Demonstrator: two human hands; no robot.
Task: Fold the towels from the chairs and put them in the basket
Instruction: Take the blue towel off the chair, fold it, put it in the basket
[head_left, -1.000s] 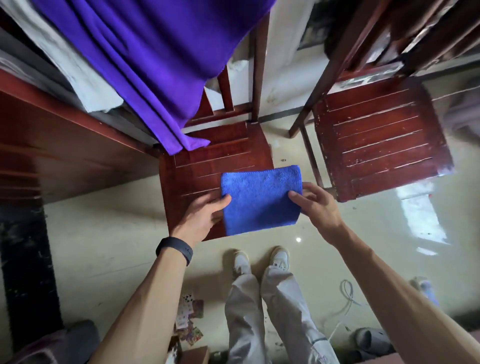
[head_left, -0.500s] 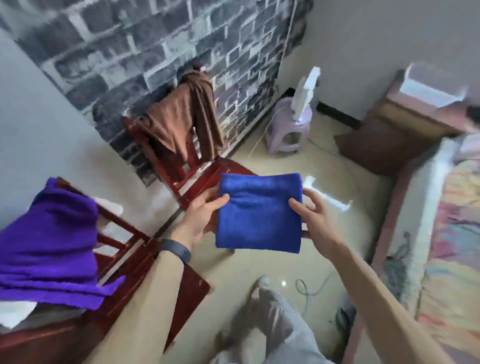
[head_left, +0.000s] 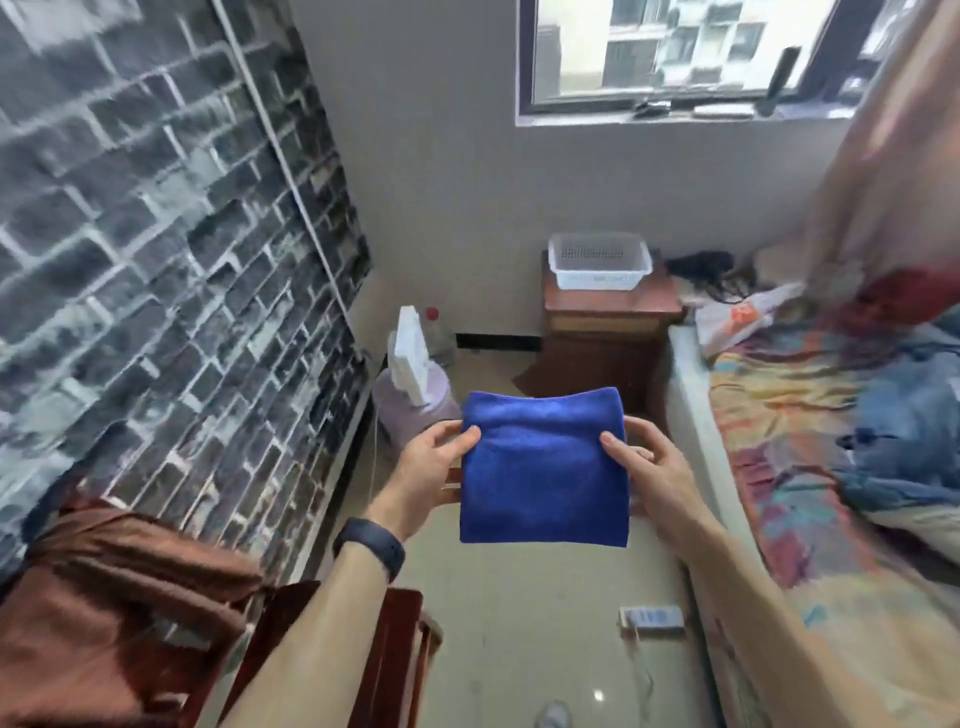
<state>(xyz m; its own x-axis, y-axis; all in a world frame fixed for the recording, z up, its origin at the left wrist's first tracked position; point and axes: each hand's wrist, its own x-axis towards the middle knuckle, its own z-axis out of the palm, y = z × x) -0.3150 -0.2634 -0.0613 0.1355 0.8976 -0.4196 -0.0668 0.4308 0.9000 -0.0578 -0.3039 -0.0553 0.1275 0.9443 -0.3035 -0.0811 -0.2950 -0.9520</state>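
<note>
Towel (head_left: 543, 467), folded, pinched between left hand (head_left: 431, 470) and right hand (head_left: 652, 470).

Folded blue towel (head_left: 543, 467) aloft, brown towel (head_left: 119, 597) over chair (head_left: 395, 649), white basket (head_left: 600, 267) on nightstand (head_left: 608, 312).

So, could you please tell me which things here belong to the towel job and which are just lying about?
Job: folded blue towel, left hand, right hand, white basket, brown towel, chair.
Lying about: purple stool, power strip, plastic bag.
</note>
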